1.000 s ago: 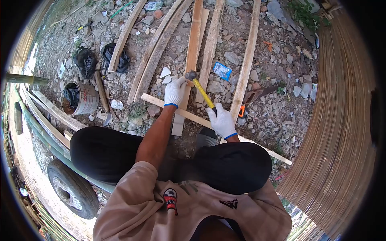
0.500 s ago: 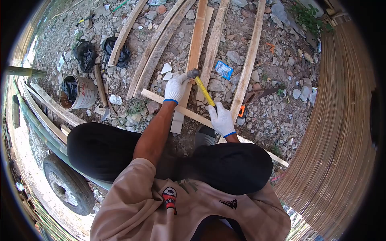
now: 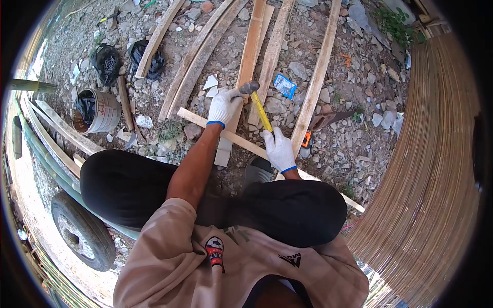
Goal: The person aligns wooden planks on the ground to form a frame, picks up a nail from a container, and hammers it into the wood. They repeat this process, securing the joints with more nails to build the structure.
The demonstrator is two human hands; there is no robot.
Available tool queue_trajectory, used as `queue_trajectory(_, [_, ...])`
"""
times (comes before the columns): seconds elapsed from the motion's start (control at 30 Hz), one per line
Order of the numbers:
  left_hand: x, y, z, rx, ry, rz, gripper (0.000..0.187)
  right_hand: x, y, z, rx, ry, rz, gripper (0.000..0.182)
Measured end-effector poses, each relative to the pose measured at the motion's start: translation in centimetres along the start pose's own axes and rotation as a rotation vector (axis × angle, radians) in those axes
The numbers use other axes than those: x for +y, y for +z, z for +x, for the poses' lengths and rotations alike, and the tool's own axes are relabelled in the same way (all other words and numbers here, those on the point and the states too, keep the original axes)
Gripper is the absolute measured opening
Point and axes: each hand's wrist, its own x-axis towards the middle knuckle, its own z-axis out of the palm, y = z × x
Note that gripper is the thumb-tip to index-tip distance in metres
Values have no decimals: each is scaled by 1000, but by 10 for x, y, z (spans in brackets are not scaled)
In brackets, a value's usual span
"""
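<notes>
My right hand point(image 3: 280, 148), in a white knit glove with a blue cuff, is wrapped round the yellow handle of a hammer point(image 3: 261, 109). The hammer's dark head is up and to the left, just beside my left hand point(image 3: 224, 107). That gloved left hand is closed at the upper end of a short board point(image 3: 231, 132); what its fingertips pinch, if anything, is too small to make out. A narrow wooden strip point(image 3: 244, 142) crosses the short board below my hands. A long brown plank point(image 3: 251, 46) runs upward from there.
Several long boards point(image 3: 318, 72) lie on stony ground. A bucket point(image 3: 107, 112) and black bags point(image 3: 106, 64) are on the left, a tyre point(image 3: 82, 231) at lower left. A saw point(image 3: 328, 119), an orange tape measure point(image 3: 306, 139) and a blue packet point(image 3: 285, 85) lie right of my hands.
The hammer head has shifted slightly up and to the right, a little away from my left hand's fingers. The whole view has moved slightly. Both hands keep their grasp.
</notes>
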Motion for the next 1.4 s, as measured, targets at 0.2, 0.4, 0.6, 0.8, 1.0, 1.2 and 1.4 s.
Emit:
queue_trajectory(0.2, [-10,2,0,0,-18,-37,18,-6,0,-5,65,-43,51,35])
queue_trajectory(0.4, [-3,-3,2,-39,-85,-9,25,2,6,7,-76,-107,-151,38])
queue_trajectory(0.6, [-7,0,-1,-10,-85,-45,24,-16,2,0,40,-64,-1,36])
queue_trajectory(0.8, [-4,1,-1,-19,-109,-63,25,2,13,4,-7,-41,-132,35])
queue_trajectory(1.0, [-15,7,1,3,-134,-85,29,-4,9,4,-2,-31,-73,33])
queue_trajectory(1.2, [-16,7,1,-3,-130,-79,27,3,12,2,59,-117,30,27])
queue_trajectory(1.4, [-5,1,-2,11,-143,-61,30,21,24,8,-79,-147,-182,37])
